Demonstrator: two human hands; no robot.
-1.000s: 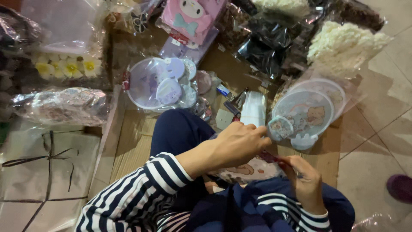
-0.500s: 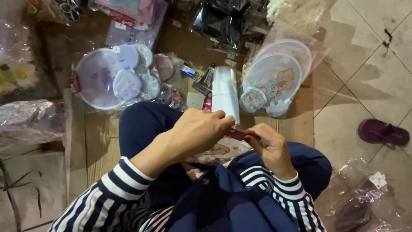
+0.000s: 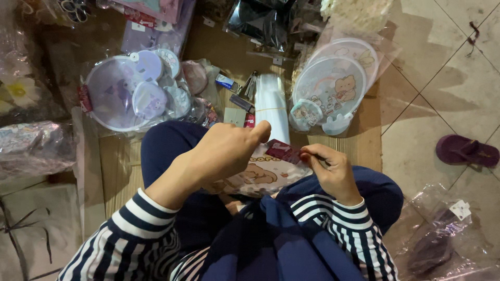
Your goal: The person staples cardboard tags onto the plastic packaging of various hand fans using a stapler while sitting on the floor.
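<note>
— What have the hands got hold of?

— A flat plastic packet [image 3: 263,174] printed with a cartoon bear and topped by a dark red header strip. It lies across the lap, over the dark blue trousers. The right hand [image 3: 333,174] pinches the red strip at its right end, thumb and fingertips closed tight on it. The left hand [image 3: 226,153] is curled at the packet's upper left edge, fingers bent in, thumb sticking up; its back hides the fingertips, so I cannot tell whether it truly grips the packet or only rests on it.

— And just beyond the hands?

— A sheet of brown cardboard [image 3: 364,140] covers the floor in front of the knees. Right ahead of the left thumb stands a stack of clear sleeves [image 3: 272,104] bound with a band, with small clips and cards [image 3: 242,99] beside it.

— What crowds the sides?

— To the left, a bagged set of lilac round fans [image 3: 125,91] with smaller discs on top. To the right, a bagged set of pale round fans [image 3: 336,86] with a bear print, nearly touching the sleeves. Further out lie black crinkled bags [image 3: 260,21] and a bag of white fluff [image 3: 359,13]. At the far left lies a shiny wrapped bundle [image 3: 31,145]. On the tiles to the right sits a purple slipper [image 3: 466,151], well apart, and a crumpled clear bag [image 3: 442,234] near the right knee.
</note>
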